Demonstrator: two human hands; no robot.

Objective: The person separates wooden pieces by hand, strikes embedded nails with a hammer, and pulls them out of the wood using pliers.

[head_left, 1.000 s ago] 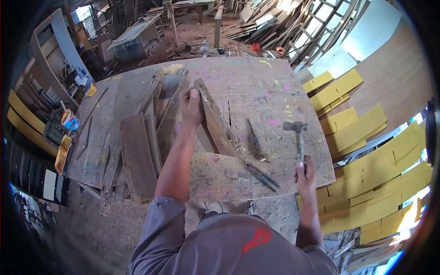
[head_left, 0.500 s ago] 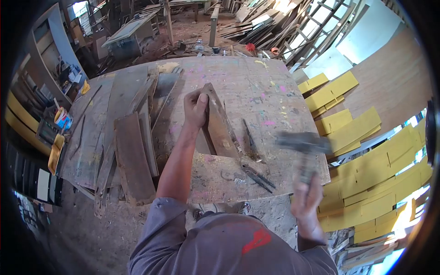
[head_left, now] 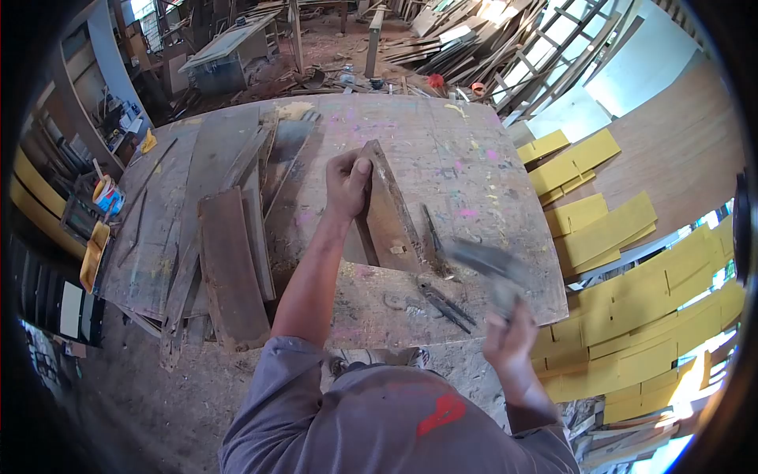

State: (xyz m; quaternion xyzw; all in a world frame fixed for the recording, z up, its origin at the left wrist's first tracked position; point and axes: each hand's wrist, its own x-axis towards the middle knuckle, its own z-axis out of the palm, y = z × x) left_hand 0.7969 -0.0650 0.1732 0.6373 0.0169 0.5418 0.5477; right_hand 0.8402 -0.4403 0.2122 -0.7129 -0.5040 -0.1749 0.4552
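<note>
hammer swing: over the last half second the hammer (head_left: pixel 485 262) has moved left; its blurred head now slants above the right part of the table (head_left: pixel 371 310), closer to the board (head_left: pixel 391 225), with a gap showing between them
board turn: the board has shifted slightly right, and more of its broad side shows; a pale patch (head_left: pixel 399 250) stands out towards its near end
meaning: the blur suggests a hammer in motion while the wood is steadied, so tool and wood appear to be working together; no contact shows
left hand (head_left: pixel 346 186): wrapped around the far end of the board, thumb over the top edge; from this grip the board runs near and to the right, its near end apparently resting on the table
right hand (head_left: pixel 509 336): closed around the near end of the hammer's handle, over the near right edge of the table; the head lies far and left of this grip
pincers (head_left: pixel 446 304): lying on the table to the left of the right hand, near the board's near end
slim dark tool (head_left: pixel 432 227): just right of the board, on the far side of the pincers
planks (head_left: pixel 233 268): piled left of the left forearm, well apart from the hammer
</note>
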